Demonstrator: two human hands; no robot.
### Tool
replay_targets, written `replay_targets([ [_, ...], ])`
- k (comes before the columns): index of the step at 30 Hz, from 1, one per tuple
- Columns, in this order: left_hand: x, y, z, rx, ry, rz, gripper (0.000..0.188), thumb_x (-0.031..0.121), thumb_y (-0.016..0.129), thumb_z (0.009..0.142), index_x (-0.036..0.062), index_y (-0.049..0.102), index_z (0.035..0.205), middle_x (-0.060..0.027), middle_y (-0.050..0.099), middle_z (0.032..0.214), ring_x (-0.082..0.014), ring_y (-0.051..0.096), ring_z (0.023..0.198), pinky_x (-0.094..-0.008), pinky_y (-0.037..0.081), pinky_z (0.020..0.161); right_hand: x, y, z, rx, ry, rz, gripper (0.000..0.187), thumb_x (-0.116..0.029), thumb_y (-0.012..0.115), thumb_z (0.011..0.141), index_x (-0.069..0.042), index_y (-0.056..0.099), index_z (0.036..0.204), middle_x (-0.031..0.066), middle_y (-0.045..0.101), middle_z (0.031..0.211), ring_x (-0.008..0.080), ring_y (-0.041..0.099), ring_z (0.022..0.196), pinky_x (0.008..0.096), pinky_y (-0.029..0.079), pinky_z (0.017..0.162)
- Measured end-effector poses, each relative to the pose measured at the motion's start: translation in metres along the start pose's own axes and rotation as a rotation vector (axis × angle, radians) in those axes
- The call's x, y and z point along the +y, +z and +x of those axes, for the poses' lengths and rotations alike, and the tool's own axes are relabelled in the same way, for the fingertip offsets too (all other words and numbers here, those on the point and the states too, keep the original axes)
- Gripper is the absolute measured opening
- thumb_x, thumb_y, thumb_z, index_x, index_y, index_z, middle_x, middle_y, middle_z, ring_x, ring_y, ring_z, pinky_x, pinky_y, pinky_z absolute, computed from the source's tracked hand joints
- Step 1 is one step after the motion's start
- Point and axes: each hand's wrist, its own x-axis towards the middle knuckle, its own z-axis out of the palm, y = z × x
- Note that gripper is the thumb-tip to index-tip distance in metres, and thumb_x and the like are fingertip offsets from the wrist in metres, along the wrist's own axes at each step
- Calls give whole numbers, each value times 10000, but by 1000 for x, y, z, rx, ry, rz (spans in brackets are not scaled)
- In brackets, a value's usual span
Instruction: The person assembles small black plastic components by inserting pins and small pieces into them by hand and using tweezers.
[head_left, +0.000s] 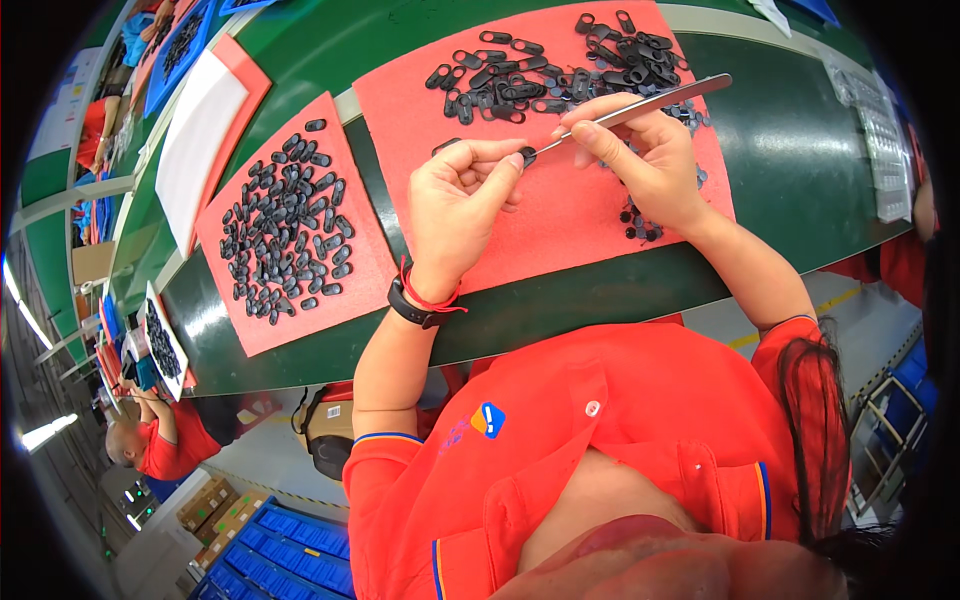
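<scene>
Between thumb and forefinger, my left hand [462, 205] pinches a small black oval plastic part [527, 154]. My right hand [645, 150] grips a pair of silver tweezers [660, 98], whose tips meet the held part. Both hands are above a pink foam sheet [560, 230]. Beyond them on that sheet lies a heap of black plastic parts with ring-shaped ends [510, 85]. Small round black pieces [640, 222] lie by my right wrist, and other little dark pieces are partly hidden behind my right hand.
Left of my arm, a second pink sheet [225, 225] carries many black oval parts [290, 220]. White and pink sheets [195, 150] are stacked farther left on the green table [590, 300]. A clear plastic tray [880, 150] sits at the right edge. Another person [175, 440] works at far left.
</scene>
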Motion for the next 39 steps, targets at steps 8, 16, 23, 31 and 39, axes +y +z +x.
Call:
replay_targets([
  [8,0,1,0,13,9,48,154,44,615,836,-47,637,959,-45,630,726,-52,579,603,-179,482,536,-1,-1,0,13,6,-6,144,-82,546,902,15,601,992,83,639,918,88,581,686,199,457,611],
  [16,-1,1,0,12,-8,28,153,43,621,830,-44,640,954,-41,630,723,-47,572,592,-173,467,526,0,-1,1,-11,21,-20,145,-77,544,902,15,602,997,83,638,920,87,581,680,200,460,613],
  [23,-3,1,0,25,-14,48,142,35,615,830,-41,647,946,-36,630,712,-44,567,583,-172,461,521,0,-1,1,-33,-27,-159,117,-55,560,881,11,628,950,86,640,899,89,582,673,208,463,608],
  [31,-2,-2,1,-11,-55,125,140,43,636,805,-33,650,922,-29,633,697,-27,548,576,-172,443,514,-4,-4,5,-109,-340,-403,89,-41,578,860,14,634,902,96,638,867,104,584,702,232,467,594],
  [39,-2,-10,3,-128,213,795,134,43,682,745,32,678,879,8,566,669,-45,469,544,-198,392,506,5,-23,16,148,42,39,190,-121,527,914,40,592,993,96,634,877,97,572,692,236,491,650],
])
